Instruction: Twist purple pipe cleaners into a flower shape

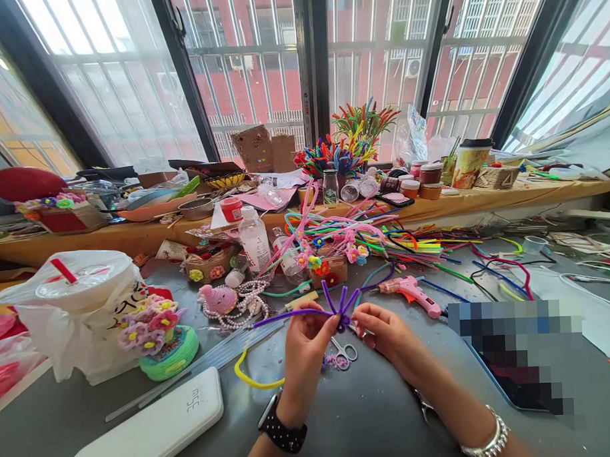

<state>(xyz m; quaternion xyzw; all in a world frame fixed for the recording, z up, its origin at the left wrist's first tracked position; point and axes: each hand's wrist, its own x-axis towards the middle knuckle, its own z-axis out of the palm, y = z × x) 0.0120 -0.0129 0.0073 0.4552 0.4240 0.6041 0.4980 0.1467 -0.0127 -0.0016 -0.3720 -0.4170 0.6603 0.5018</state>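
Observation:
Between my two hands is a purple pipe cleaner [342,306], bent into several upright prongs and small loops, with one long end running out to the left. My left hand [309,338] pinches it between thumb and fingertips. At the right side of the bent part, my right hand [383,329] has its thumb and fingers closed on the purple pipe cleaner; its exact grip is partly hidden. Below and between the hands lie small scissors [345,354] on the table, beside purple fuzz scraps [336,362]. A yellow pipe cleaner [255,380] curves by my left wrist.
A pink glue gun [412,295] lies beyond my right hand, and a phone [510,374] to its right. At left are a white power bank [152,424], a crocheted flower pot [169,353] and a bagged drink cup [82,309]. Loose pipe cleaners [375,236] spread behind.

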